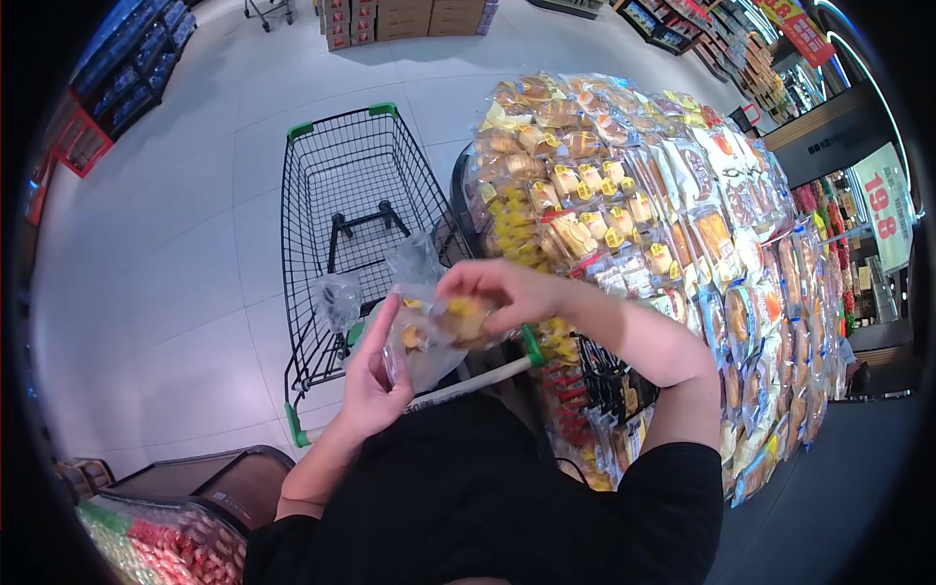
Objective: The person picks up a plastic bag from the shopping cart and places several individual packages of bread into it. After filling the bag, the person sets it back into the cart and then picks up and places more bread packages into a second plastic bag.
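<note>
My left hand [375,385] grips a clear plastic bag [434,369] by its left side, fingers pointing upward. A small packed pastry shows through the film near those fingers. My right hand [507,292] is curled round a small wrapped pastry [462,322] with a yellow label, blurred by motion, at the bag's mouth. Both hands are over the handle end of a black wire shopping cart [356,156] with green corners. Crumpled clear plastic bags [337,300] hang at the cart's near end.
Right of the cart rises a display heap of packaged bread [604,195]. A bin of wrapped sweets [175,546] stands at lower left. Stacked cartons [409,18] are at the far end, and shelves [132,68] line the far left. Tiled floor [185,263] runs along the cart's left.
</note>
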The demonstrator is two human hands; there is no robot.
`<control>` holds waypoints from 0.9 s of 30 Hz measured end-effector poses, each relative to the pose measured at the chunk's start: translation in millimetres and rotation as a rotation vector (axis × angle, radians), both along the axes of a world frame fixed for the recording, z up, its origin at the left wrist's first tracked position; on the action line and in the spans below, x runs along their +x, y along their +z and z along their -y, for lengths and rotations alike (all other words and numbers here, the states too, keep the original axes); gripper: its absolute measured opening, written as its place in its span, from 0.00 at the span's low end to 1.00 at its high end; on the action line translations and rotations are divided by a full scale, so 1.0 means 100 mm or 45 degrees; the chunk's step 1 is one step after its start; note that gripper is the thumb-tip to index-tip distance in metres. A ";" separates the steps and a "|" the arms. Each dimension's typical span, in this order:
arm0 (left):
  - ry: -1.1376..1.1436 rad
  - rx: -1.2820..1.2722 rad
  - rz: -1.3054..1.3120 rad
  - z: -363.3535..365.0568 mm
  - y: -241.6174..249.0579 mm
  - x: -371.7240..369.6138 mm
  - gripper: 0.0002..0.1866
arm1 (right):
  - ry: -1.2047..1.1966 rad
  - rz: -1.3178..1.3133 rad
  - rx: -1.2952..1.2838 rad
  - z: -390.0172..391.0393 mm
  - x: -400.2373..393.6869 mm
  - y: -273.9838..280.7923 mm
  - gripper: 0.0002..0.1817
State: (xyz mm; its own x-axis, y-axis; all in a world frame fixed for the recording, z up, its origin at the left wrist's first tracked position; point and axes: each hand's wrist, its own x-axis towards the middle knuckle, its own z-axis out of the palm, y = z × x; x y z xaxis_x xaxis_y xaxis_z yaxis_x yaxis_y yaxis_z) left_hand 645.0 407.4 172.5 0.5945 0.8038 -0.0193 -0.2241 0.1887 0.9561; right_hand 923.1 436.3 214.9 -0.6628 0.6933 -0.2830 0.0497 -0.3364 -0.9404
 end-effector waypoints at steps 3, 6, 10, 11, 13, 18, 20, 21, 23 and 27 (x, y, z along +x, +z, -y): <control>-0.023 0.036 0.026 0.00 0.14 -0.08 0.45 | -0.016 -0.150 0.058 0.13 -0.32 -0.51 0.33; -0.045 0.052 0.021 0.01 0.15 -0.13 0.45 | -0.056 0.160 0.288 0.12 -0.44 -0.58 0.32; -0.096 -0.021 0.060 0.08 0.18 -0.13 0.47 | -0.007 1.037 0.901 0.26 -0.57 -0.53 0.27; -0.097 -0.024 0.064 0.08 0.16 -0.14 0.47 | -0.124 1.046 1.183 0.32 -0.56 -0.64 0.27; -0.082 -0.036 0.076 0.09 0.11 -0.14 0.46 | -0.056 1.069 1.077 0.21 -0.48 -0.31 0.23; -0.048 -0.012 0.030 0.08 0.04 -0.19 0.48 | -0.532 1.673 0.666 -0.41 0.17 0.38 0.15; -0.057 -0.023 0.026 0.10 0.04 -0.20 0.48 | -0.640 1.921 0.638 -0.69 0.75 0.26 0.17; -0.054 -0.031 0.026 0.11 0.06 -0.19 0.48 | -0.640 2.092 0.599 -0.78 0.97 0.21 0.19; -0.042 -0.036 0.028 0.13 0.05 -0.20 0.48 | -0.636 2.261 0.566 -0.88 1.31 0.08 0.21; -0.055 0.028 -0.005 0.14 0.00 -0.22 0.48 | -0.639 2.332 0.302 -1.00 1.73 -0.28 0.31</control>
State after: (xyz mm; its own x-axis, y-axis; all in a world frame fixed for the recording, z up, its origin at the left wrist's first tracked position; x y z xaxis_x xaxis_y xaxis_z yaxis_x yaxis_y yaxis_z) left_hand 622.5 393.7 172.2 0.6285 0.7778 -0.0038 -0.2127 0.1766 0.9610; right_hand 1095.8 536.1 186.8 0.5379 0.8223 -0.1858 0.8430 -0.5243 0.1202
